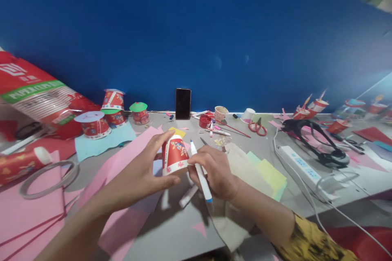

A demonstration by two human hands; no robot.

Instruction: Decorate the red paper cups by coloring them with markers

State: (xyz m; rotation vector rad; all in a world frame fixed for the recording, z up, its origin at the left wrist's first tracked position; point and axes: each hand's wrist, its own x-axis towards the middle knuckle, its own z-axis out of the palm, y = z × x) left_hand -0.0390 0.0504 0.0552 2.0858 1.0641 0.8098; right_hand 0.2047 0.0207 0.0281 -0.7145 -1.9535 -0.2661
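A red paper cup with a printed figure is held upside down above the table, its rim band with pink flowers facing down. My left hand is closed around it, thumb near the rim and fingers by the base. My right hand grips a white marker with a blue end; its narrow blue tip points up and away from me. The fingers of that hand come close to the cup's lower right edge, and I cannot tell whether they touch it. Under the hands lies a whitish stick-like piece.
Pink paper sheets spread at left beside a tape roll. Decorated cups and a paper-cup package stand behind. A phone leans on the blue wall. Red-handled scissors, a power strip and cables lie right.
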